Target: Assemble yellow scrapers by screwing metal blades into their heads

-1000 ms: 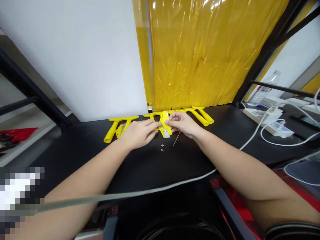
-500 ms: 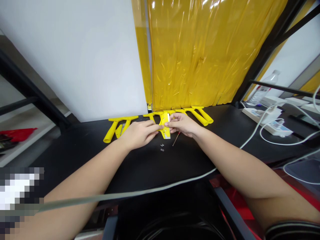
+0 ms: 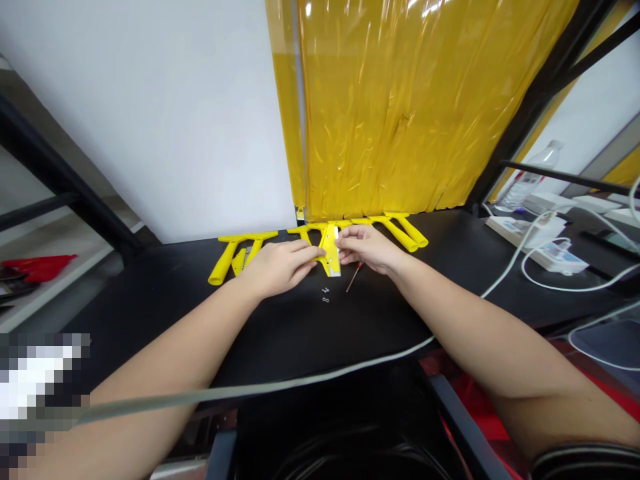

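A yellow plastic scraper head (image 3: 331,252) with a pale metal strip along its right side lies on the black tabletop. My left hand (image 3: 286,267) is closed around its left side, the handle hidden beneath the fingers. At the right edge, my right hand (image 3: 369,248) has its fingers curled in a pinch; whatever sits between the tips is too small to make out. Just below the scraper are small screws (image 3: 325,290) and two nuts or washers (image 3: 325,300). A thin screwdriver (image 3: 353,278) rests under the right hand, its upper end partly hidden.
Several yellow scraper handles (image 3: 403,233) line the back of the table, with more (image 3: 225,263) at left. A yellow plastic curtain (image 3: 430,120) and a white panel (image 3: 165,120) stand behind. Power strips (image 3: 537,243) with white cables lie right; one cable (image 3: 345,369) crosses in front.
My right thumb has drawn back from the scraper's face to its right edge. The left hand keeps its hold, and the view has shifted very slightly.
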### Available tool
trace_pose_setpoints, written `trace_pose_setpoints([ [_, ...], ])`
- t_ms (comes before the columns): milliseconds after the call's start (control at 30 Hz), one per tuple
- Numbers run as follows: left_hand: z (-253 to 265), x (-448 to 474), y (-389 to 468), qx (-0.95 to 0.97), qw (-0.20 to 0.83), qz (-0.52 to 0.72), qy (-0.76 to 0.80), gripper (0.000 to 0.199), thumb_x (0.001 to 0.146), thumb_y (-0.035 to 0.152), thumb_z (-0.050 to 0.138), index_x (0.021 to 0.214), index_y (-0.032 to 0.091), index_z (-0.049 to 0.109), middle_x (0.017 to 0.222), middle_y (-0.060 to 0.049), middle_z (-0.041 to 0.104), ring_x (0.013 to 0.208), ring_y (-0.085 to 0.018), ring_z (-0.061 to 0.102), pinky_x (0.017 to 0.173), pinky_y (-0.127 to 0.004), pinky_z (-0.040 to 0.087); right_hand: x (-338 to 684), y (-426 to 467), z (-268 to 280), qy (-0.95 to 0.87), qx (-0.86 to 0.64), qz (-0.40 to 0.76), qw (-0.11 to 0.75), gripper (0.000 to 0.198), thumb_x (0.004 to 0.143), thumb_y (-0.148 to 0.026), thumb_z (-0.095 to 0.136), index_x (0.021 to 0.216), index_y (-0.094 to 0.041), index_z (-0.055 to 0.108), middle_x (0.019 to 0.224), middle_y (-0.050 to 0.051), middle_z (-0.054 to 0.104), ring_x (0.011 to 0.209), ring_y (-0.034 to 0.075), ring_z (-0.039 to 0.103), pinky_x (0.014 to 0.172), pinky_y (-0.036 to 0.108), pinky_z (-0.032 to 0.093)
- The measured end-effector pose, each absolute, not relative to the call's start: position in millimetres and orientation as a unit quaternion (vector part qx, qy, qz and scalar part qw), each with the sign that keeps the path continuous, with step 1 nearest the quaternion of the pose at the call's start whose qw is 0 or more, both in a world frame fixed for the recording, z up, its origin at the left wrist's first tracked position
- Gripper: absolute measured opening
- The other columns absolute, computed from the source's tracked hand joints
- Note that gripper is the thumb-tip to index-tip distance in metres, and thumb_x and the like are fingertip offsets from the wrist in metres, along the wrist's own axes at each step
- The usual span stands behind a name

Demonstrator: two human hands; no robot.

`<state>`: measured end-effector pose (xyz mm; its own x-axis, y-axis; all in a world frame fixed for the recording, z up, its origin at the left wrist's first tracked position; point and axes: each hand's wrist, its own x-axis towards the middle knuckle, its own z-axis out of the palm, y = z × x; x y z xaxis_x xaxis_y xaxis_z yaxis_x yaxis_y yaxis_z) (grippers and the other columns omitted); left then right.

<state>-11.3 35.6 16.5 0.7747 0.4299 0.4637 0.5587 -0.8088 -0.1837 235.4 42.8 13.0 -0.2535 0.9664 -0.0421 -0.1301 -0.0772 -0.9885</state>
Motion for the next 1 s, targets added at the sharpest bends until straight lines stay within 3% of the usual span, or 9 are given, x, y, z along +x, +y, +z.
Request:
trace_pose_setpoints([
  [133,17.3,-10.6,35.0,-0.924,0.150,-0.213,-0.279,0.035,0.103,0.031,0.056,0.135,0.021,0.064,0.116,-0.008,0.077,0.093,-0.023,0.075,0.073,-0.034,0.058,236.4,41.1,14.4,-0.502,-0.404,0.627,0.438,0.014,0.085,-0.006,0.078,0.082,-0.014,0.067,0.065,0.000,0.071,0.057,0.010,0.070,0.060,0.021,0.065],
  [633,14.7,-13.0,39.7,-0.932,0.184,-0.210,-0.231,0.029,0.105,0.029,0.053,0.123,0.029,0.075,0.104,-0.004,0.077,0.081,-0.018,0.073,0.062,-0.029,0.052,238.0,46.0,4.4,-0.552,-0.373,0.598,0.445,0.031,0.075,-0.019,0.091,0.087,-0.015,0.062,0.066,-0.002,0.070,0.062,0.013,0.073,0.062,0.024,0.067],
  [867,15.5,-13.2,39.4,-0.936,0.156,-0.211,-0.235,0.028,0.105,0.030,0.052,0.120,0.026,0.075,0.104,-0.005,0.077,0.086,-0.018,0.074,0.068,-0.029,0.056,237.8,46.7,2.4,-0.560,-0.372,0.593,0.444,0.037,0.071,-0.024,0.094,0.086,-0.016,0.062,0.064,-0.003,0.068,0.062,0.012,0.072,0.063,0.024,0.067],
  [1000,15.3,-13.5,40.2,-0.936,0.141,-0.223,-0.235,0.028,0.104,0.031,0.053,0.121,0.025,0.075,0.104,-0.006,0.078,0.087,-0.019,0.074,0.072,-0.030,0.058,237.6,47.0,1.8,-0.564,-0.375,0.591,0.439,0.033,0.075,-0.023,0.091,0.087,-0.016,0.061,0.065,-0.003,0.069,0.062,0.012,0.072,0.063,0.024,0.067],
])
